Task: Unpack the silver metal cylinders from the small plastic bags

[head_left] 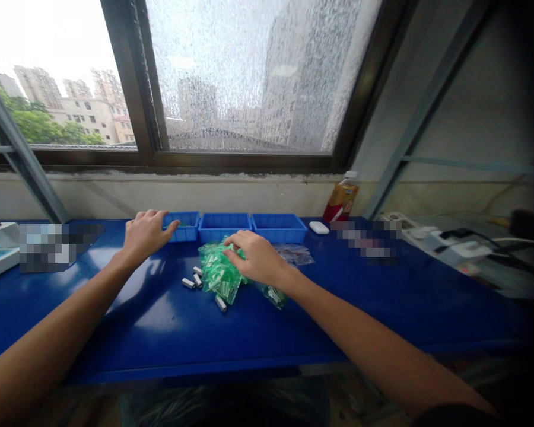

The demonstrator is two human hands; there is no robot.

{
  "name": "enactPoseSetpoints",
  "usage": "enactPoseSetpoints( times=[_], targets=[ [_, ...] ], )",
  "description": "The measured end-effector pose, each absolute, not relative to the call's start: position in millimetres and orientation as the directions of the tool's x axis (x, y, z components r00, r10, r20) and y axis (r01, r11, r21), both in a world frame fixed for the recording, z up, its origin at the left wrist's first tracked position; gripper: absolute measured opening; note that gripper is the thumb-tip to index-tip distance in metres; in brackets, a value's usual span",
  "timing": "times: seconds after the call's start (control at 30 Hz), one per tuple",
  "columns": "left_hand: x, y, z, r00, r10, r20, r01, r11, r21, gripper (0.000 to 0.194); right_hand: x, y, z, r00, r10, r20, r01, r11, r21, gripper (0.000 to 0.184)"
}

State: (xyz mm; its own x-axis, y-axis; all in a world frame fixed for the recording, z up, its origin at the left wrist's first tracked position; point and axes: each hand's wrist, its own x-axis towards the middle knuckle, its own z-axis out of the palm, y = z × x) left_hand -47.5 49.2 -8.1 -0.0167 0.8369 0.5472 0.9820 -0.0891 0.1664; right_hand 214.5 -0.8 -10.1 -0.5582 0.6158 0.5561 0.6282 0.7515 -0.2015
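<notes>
My left hand [146, 234] is at the left blue bin [189, 234], its thumb and fingers apart and nothing visible between them. Something small and green lies inside that bin. Over a pile of green-tinted plastic bags [218, 270] hangs my right hand [258, 256], fingers bent and thumb spread away from them. I cannot tell whether its fingertips touch the bags. Slim metallic pieces show through the plastic. Several short silver metal cylinders [188, 283] lie loose to the left of the pile, and another silver cylinder [221, 303] lies in front of it.
A middle blue bin [225, 222] and a right blue bin [279, 228] stand along the wall. Clear plastic bags [298, 255] lie before the right one. Farther right are a white case [319, 228] and a drink bottle [340, 198]. Power strips sit at both table ends.
</notes>
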Motion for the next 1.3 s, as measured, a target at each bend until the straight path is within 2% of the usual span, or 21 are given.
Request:
enactPoseSetpoints(
  times=[0.07,0.17,0.3,0.47,0.57,0.83,0.9,1.0,1.13,1.3],
  targets=[
    [-37.4,45.5,-8.7,0.101,0.803,0.587,0.952,-0.25,0.177,0.04,215.3,0.7,-11.6,-0.539,0.656,0.528,0.672,0.713,-0.2,0.02],
    [-12.7,36.0,-14.2,0.343,0.791,0.506,0.832,-0.506,0.228,0.03,216.3,3.1,-14.2,-0.525,0.689,0.499,0.711,0.678,-0.187,0.021],
    [14.1,23.2,-23.0,0.479,0.771,0.42,0.725,-0.617,0.307,0.027,217.6,5.0,-17.0,-0.507,0.699,0.505,0.753,0.644,-0.135,0.027],
    [7.9,26.9,-22.4,0.428,0.811,0.399,0.721,-0.572,0.39,0.029,220.5,6.8,-19.0,-0.486,0.75,0.448,0.798,0.59,-0.123,0.034],
    [-3.4,34.2,-20.4,0.41,0.856,0.316,0.705,-0.517,0.486,0.03,221.5,6.7,-18.4,-0.48,0.763,0.433,0.807,0.577,-0.123,0.033],
    [-7.4,32.2,-17.4,0.433,0.899,0.064,0.521,-0.308,0.796,0.024,221.5,2.4,-14.6,-0.476,0.788,0.39,0.831,0.548,-0.093,0.034],
    [-8.6,31.0,-12.7,0.393,0.917,0.069,0.484,-0.27,0.832,0.022,221.8,2.3,-15.7,-0.475,0.782,0.404,0.832,0.548,-0.082,0.034],
    [-10.6,30.0,-3.8,0.225,0.954,0.198,0.414,-0.278,0.867,0.021,220.9,2.7,-17.4,-0.466,0.764,0.446,0.829,0.553,-0.083,0.032],
    [-3.2,23.9,2.2,0.04,0.932,0.36,0.285,-0.356,0.89,0.023,215.7,2.8,-15.1,-0.405,0.725,0.557,0.783,0.589,-0.198,0.026],
    [17.7,11.2,-5.4,0.128,0.925,0.357,0.154,-0.374,0.914,0.022,208.9,0.9,-9.1,-0.283,0.784,0.552,0.581,0.598,-0.552,0.028]
  ],
)
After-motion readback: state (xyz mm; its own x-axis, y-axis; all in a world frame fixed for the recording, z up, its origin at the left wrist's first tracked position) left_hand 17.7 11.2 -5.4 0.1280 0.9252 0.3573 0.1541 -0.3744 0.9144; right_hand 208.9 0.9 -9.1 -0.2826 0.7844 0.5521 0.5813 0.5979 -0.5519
